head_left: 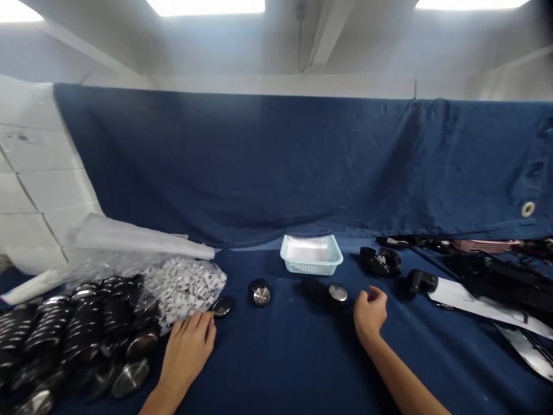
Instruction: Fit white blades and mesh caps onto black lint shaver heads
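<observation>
My left hand (pixel 190 344) lies palm down with its fingers extended at the edge of a clear bag of small grey-white pieces (pixel 184 288). Its fingertips reach the rim of a round black cap (pixel 222 307); whether they grip it I cannot tell, and the palm side is hidden. My right hand (pixel 370 314) is loosely curled, thumb and fingers apart, with nothing visible in it. Just left of it lies a black part with a round, shiny silver-faced end (pixel 337 293). Between my hands sits a small black piece with a silver disc (pixel 261 296).
Stacked black and silver round caps (pixel 73 328) fill the left side. A pale blue basket (pixel 311 268) stands at centre back before a blue cloth curtain (pixel 259 167). Rightward lie black moulded parts (pixel 380 261), a black elbow-shaped piece (pixel 421 282) and a white strip (pixel 484 302).
</observation>
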`<state>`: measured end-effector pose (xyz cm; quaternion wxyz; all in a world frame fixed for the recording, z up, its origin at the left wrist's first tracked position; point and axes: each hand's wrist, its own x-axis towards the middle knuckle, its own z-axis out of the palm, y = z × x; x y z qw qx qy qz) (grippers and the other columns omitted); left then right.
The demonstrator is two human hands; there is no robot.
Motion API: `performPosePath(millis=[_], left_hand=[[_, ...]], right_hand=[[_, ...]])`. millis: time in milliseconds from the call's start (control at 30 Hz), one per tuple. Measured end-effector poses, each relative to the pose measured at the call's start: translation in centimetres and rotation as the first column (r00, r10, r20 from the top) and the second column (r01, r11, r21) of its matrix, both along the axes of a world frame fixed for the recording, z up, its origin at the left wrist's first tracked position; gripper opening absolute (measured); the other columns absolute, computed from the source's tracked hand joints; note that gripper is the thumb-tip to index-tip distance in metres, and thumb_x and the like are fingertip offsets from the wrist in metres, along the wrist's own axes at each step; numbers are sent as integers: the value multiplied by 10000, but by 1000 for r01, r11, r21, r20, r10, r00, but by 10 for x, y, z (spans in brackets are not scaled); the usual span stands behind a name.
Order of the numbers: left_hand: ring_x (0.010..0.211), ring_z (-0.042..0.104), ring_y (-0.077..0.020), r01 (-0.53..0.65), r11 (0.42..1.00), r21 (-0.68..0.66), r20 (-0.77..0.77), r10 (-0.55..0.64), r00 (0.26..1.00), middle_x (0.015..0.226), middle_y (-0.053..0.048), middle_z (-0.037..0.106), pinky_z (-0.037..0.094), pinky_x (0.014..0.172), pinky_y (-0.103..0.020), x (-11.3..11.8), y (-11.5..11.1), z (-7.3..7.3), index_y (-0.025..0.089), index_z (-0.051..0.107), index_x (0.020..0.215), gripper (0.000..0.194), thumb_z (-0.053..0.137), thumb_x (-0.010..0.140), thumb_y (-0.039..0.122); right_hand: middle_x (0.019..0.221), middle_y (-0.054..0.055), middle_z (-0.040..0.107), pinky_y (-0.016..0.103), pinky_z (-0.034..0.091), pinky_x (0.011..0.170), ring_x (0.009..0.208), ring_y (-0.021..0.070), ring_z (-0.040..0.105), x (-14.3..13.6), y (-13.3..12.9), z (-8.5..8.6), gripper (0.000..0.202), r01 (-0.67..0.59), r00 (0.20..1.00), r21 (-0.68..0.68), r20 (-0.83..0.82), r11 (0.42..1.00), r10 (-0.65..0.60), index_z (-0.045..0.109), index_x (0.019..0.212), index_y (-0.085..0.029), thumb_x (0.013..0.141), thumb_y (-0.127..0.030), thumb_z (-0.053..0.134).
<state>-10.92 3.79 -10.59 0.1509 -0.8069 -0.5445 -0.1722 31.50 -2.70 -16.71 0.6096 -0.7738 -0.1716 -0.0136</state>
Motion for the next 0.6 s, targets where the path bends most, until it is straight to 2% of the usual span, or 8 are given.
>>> performPosePath(millis=[167,300,433,600], left_hand=[[855,648,-261,-61,993,-100,-3,61,998,964,-88,668,433,810,-370,5,6,7,193,585,926,298,291,936,236],[731,691,-247,-117,967,-225,-10,118,993,815,-43,708,450,647,-316,2,7,8,222,542,919,235,307,932,225],[718,699,-286,-173,935,-309,-36,171,985,736,-64,706,455,644,-348,2,7,7,217,510,941,215,299,942,258],[767,696,-302,-191,908,-372,-48,186,981,765,-73,703,447,672,-367,3,12,6,226,483,962,212,288,942,307]], right_hand=[[1051,58,629,367,534,764,857,171,629,-8,3,6,286,-27,999,-79,-37,996,24,570,1142,-167,930,-357,550],[1033,53,640,360,537,769,855,164,629,-16,-2,15,238,-65,998,-165,-31,984,60,599,1087,-170,932,-344,551],[1038,51,641,360,533,781,872,164,626,-23,-11,22,203,-81,996,-222,13,972,86,617,1037,-168,930,-329,556],[1053,53,637,373,535,791,896,175,630,-25,-11,26,217,-111,989,-238,69,965,131,611,1055,-155,923,-323,570]])
